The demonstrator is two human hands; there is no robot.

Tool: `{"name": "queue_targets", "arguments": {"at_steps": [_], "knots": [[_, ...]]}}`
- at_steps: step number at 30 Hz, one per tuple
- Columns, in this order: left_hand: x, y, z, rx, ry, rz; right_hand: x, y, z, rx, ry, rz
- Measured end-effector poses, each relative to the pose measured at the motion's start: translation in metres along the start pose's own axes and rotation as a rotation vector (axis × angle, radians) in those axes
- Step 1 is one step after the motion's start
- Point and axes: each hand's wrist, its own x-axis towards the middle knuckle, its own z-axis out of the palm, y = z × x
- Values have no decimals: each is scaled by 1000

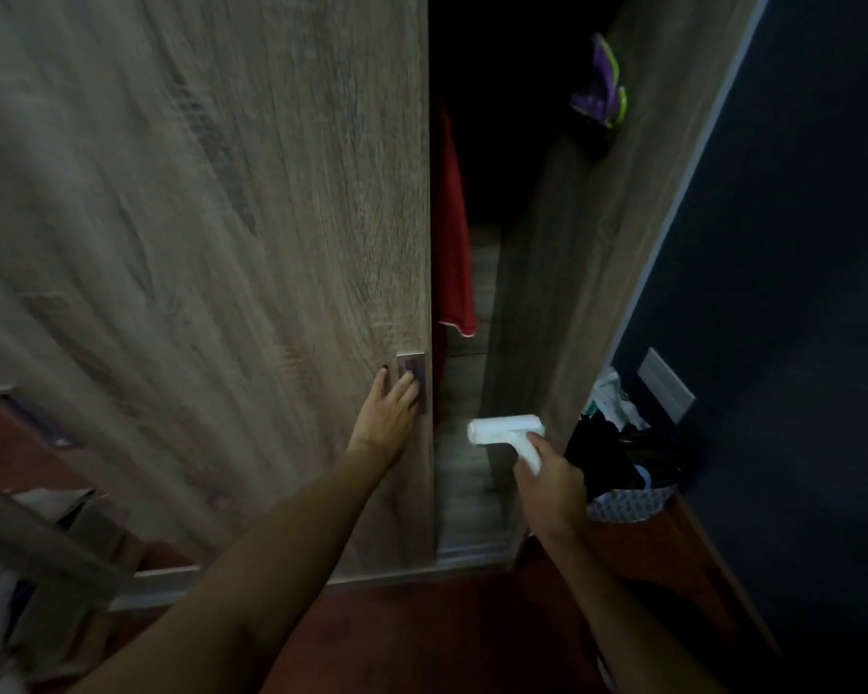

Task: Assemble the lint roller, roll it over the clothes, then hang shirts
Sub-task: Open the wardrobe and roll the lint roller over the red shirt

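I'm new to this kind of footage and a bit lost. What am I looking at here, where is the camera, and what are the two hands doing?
There is no machine here: a person wears one wide-angle camera on the head, looking forward and down along both arms. The left hand has its fingers on the small dark recessed handle of a grey-brown wood-grain sliding wardrobe door, which stands partly open. In the dark gap hangs a red garment. The right hand grips the handle of a white lint roller, already assembled, held in the air before the opening. At the right, a basket of dark clothes sits against a dark wall.
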Motion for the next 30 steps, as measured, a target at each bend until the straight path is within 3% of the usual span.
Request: {"name": "queue_targets", "arguments": {"at_steps": [11, 15, 19, 24, 30], "knots": [[-54, -75, 40, -178, 70, -81, -17, -46, 49, -33, -6, -89], [-64, -100, 38, -129, 223, -11, -14, -61, 62, -7, -16, -85], [-57, -122, 18, 71, 391, 72, -12, -70, 78, 15, -49, -99], [-55, -154, 8, 239, 164, -20, -15, -83, 94, 24, -48, -145], [-66, -164, 26, 260, 135, -55, -14, -88, 99, 8, -25, -137]]}}
